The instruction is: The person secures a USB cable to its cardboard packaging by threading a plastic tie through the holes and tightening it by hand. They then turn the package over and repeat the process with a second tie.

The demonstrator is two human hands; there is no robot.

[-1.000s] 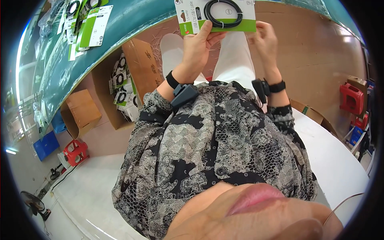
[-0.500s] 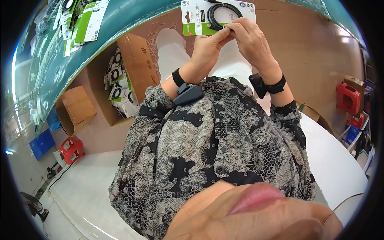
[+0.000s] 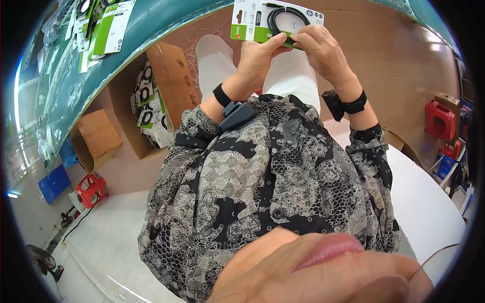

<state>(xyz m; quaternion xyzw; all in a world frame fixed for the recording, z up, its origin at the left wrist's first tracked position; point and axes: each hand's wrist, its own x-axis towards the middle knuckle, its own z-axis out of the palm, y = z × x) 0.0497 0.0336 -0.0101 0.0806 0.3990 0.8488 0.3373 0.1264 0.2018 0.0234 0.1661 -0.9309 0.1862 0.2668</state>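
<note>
A white and green packaging card with a coiled black USB cable on it is held up at the top of the head view, above my lap. My left hand grips the card's lower edge, its thumb pressed on the front by the cable's lower part. The fingers of my right hand are closed at the card's lower right, against the coil. A light tie crosses the top of the coil. What the right fingertips pinch is partly hidden, and the fingers behind the card are out of sight.
On the green-topped table at the upper left lies a pile of similar cards. Below it stands an open cardboard box full of carded cables. A smaller carton and red plastic stools are farther out.
The card has tilted, its right side dropping slightly. My left thumb has shifted a little left, and my right hand has moved slightly down and right, opening a small gap between the hands.
</note>
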